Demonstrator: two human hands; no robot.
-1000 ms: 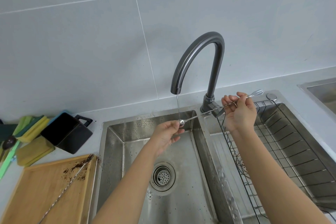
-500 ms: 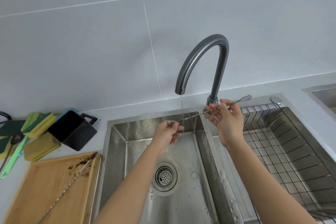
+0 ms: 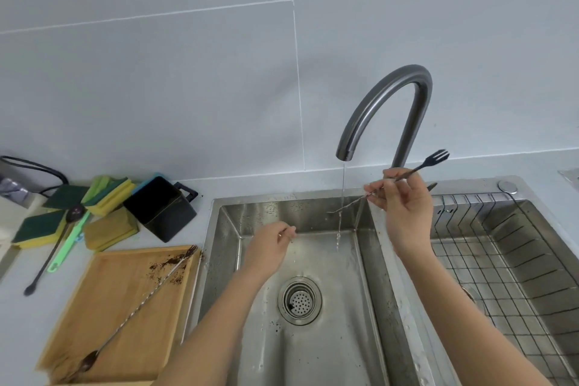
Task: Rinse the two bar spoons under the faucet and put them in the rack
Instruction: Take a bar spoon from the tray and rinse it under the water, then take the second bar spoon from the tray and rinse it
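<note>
Water from the faucet (image 3: 385,110) strikes 1 bar spoon (image 3: 404,178) pinched by the right hand (image 3: 404,213), while the left hand (image 3: 271,244) hangs loosely curled left of the stream.

Even, soft daylight fills the scene — bright, with no hard shadows. A faint, diffuse shadow of the faucet (image 3: 388,110) falls on the tiled wall (image 3: 188,72) to its left. The steel sink (image 3: 313,354) shows mild sheen, no harsh glare. Wide-angle bending curves the grout lines and counter (image 3: 18,307) toward the picture's edges — detail softens slightly there.

tray (image 3: 103,301) left of sink (image 3: 300,354), rack (image 3: 507,263) right, faucet (image 3: 385,106) behind
</note>
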